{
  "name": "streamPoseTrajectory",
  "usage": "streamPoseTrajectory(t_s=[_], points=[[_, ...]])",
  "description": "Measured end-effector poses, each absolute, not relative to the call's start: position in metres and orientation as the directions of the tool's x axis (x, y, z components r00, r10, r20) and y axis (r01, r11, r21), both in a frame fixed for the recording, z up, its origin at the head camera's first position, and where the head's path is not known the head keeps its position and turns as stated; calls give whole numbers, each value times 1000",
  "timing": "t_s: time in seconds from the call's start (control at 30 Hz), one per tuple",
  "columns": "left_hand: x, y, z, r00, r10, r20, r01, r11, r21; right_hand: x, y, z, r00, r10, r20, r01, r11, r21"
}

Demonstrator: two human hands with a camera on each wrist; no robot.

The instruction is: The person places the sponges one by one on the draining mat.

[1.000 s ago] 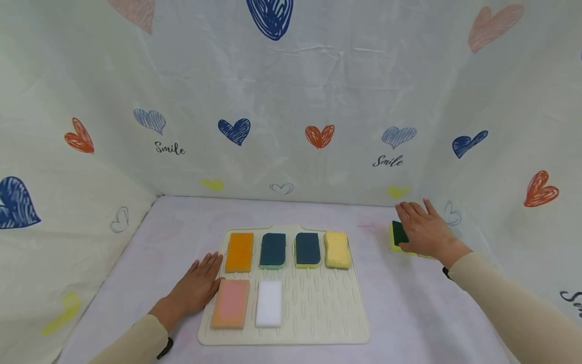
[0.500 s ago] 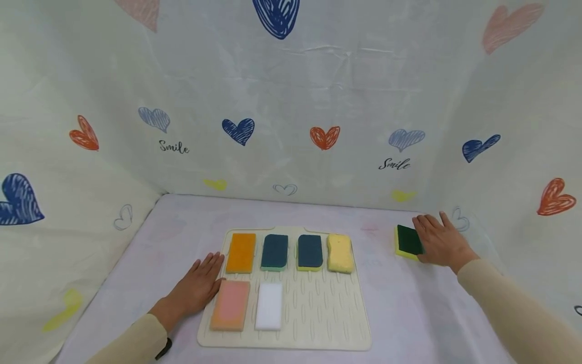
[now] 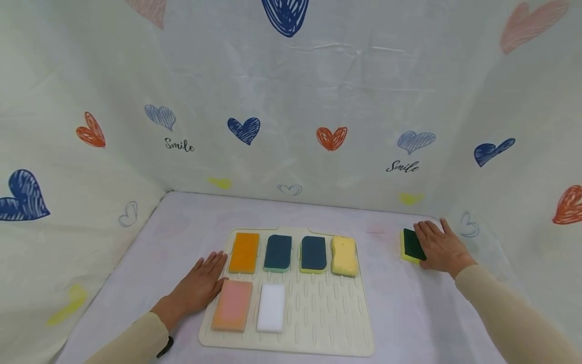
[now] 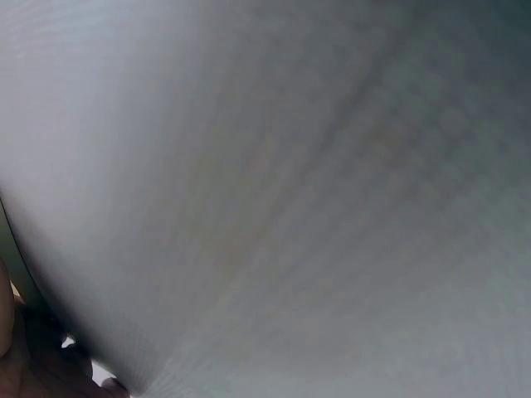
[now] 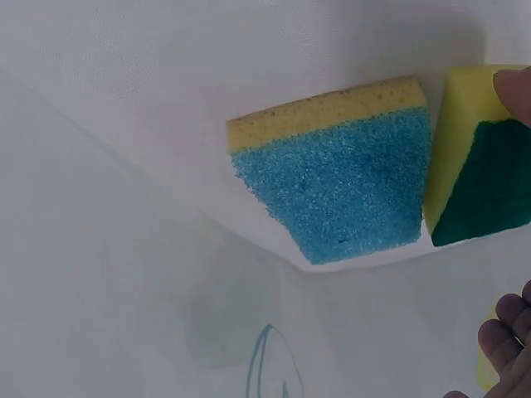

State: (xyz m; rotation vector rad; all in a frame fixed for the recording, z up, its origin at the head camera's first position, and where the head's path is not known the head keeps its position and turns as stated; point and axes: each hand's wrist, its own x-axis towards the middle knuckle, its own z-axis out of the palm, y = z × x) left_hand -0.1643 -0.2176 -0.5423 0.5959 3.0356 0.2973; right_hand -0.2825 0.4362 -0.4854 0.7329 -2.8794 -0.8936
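My right hand [image 3: 443, 250] reaches over a green-and-yellow scouring sponge [image 3: 413, 245] at the table's far right. In the right wrist view its thumb [image 5: 516, 95] touches the yellow foam side of that sponge, and the other fingers [image 5: 502, 340] extend past it, apart from it. A blue-faced sponge [image 5: 340, 182] stands right beside the green one; in the head view the hand hides it. My left hand [image 3: 197, 285] lies with straight fingers along the left edge of a cream ribbed mat [image 3: 327, 318]. Its thumb tip is by the corner of a pink-and-orange sponge [image 3: 233, 307].
Across the mat's back row lie an orange sponge [image 3: 244, 253], two dark blue sponges [image 3: 278, 252] and a wavy yellow one [image 3: 344, 256]. A white sponge [image 3: 271, 307] lies in front. A heart-printed curtain [image 3: 291, 91] encloses the table.
My right hand has come lower and nearer over the green sponge, uncovering more of its green face. The left hand stays in place. The head view has turned slightly left.
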Motion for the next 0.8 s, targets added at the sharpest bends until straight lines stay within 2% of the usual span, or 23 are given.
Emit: streamPoseTrajectory(t_s=[0.53, 0.8], points=[[-165, -217, -542, -930, 367, -13, 357, 912, 202, -294, 436, -498, -910, -395, -127, -407, 792, 455], [-165, -219, -544, -926, 376, -7, 366, 905, 215, -294, 436, -498, -938, -298, -180, -339, 900, 275]])
